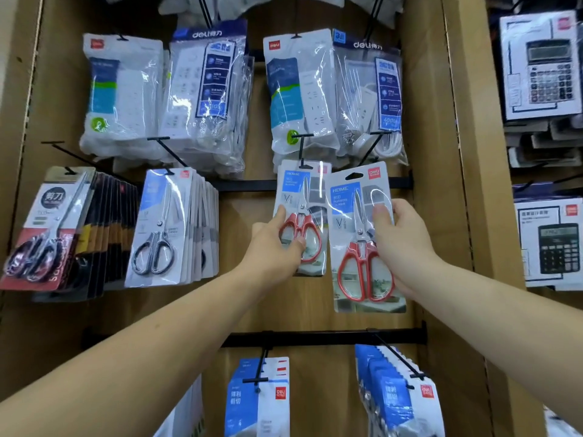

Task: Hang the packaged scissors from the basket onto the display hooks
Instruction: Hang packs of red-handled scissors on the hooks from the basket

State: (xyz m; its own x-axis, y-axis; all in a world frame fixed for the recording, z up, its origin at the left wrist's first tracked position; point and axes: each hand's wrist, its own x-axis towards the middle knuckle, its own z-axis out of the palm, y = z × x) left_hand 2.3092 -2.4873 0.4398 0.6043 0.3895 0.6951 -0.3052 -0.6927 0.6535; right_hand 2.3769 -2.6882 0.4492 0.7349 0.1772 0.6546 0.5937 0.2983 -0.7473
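Note:
A pack of red-handled scissors hangs on a black display hook in the middle row. My left hand grips its lower part, thumb over the red handles. My right hand holds a second, identical red-handled scissors pack just right of the first, tilted slightly. Its hang hole sits free in the air, below and left of another black hook. No basket is in view.
Bagged power strips hang in the row above. Left hooks carry silver scissors packs and dark-card scissors. Blue packs hang below. Boxed calculators stack on the right shelf beyond a cardboard wall.

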